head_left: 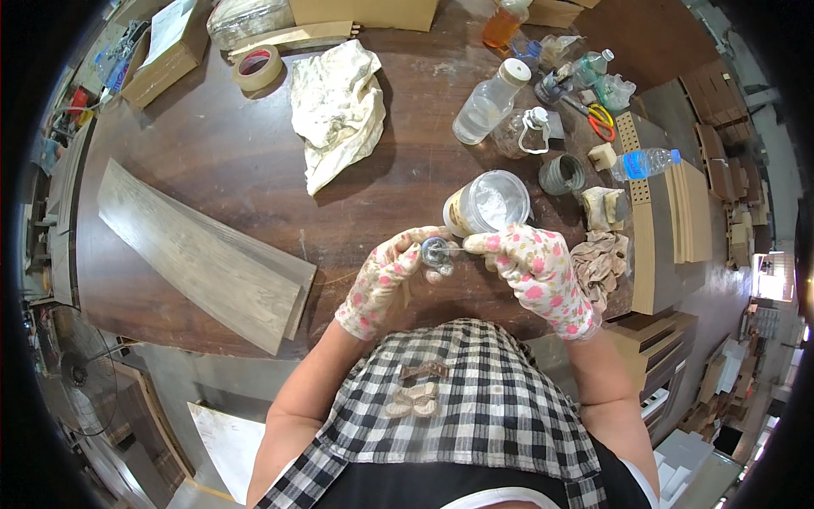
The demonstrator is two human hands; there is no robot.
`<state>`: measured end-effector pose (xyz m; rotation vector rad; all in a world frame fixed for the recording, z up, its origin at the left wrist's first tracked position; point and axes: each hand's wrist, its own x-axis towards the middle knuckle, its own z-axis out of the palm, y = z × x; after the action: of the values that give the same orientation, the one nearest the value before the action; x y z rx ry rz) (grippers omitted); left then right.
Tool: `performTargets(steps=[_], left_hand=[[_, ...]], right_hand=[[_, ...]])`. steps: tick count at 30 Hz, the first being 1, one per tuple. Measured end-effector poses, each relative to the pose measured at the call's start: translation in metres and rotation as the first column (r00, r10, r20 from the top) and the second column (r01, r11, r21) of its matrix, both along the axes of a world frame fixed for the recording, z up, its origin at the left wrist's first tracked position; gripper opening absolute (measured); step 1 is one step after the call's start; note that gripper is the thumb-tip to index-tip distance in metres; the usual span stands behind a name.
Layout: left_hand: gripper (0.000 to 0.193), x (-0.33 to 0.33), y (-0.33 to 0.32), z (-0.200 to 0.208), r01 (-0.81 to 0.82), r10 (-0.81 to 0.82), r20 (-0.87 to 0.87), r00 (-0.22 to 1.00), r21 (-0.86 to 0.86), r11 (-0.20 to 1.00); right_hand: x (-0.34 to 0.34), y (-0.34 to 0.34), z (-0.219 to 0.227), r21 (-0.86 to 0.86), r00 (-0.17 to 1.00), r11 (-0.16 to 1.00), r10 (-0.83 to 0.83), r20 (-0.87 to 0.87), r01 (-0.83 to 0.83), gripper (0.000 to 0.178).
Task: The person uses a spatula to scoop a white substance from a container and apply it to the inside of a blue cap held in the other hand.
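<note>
Both hands wear white gloves with pink flower spots and meet near the table's front edge. Between the fingers of my left hand (392,276) is a small round container with a bluish rim (435,250), its mouth facing up. My right hand (534,276) is closed in a pinch on a thin pale stick (454,249) whose far end reaches the container. What the stick's tip is like cannot be made out. Just beyond my right hand, a clear plastic tub (523,197) with white stuff inside lies tilted on the table.
Grey wood-grain boards (203,259) lie at left. A stained cloth (335,106) and a tape roll (257,68) are farther back. At right stand a clear bottle (492,102), a glass jar (561,175), scissors (600,123), a water bottle (646,165) and a crumpled rag (600,267).
</note>
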<state>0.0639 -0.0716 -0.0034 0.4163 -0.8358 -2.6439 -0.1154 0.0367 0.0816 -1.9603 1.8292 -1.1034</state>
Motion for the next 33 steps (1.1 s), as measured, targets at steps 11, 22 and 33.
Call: performTargets(steps=[11, 22, 33], left_hand=[[0.051, 0.003, -0.004, 0.001, -0.074, 0.075, 0.071, 0.995, -0.024, 0.997], [0.052, -0.002, -0.005, 0.008, -0.057, 0.057, 0.051, 0.997, -0.011, 0.998], [0.049, -0.006, -0.003, 0.009, -0.057, 0.053, 0.038, 0.998, 0.108, 0.992]], right_hand=[[-0.005, 0.003, 0.007, 0.013, 0.991, 1.000, -0.010, -0.135, 0.012, 0.021], [0.004, -0.001, 0.007, -0.013, 0.953, 1.000, 0.015, -0.303, -0.020, 0.029], [-0.001, -0.004, 0.000, 0.007, 1.000, 1.000, -0.009, 0.010, 0.009, 0.024]])
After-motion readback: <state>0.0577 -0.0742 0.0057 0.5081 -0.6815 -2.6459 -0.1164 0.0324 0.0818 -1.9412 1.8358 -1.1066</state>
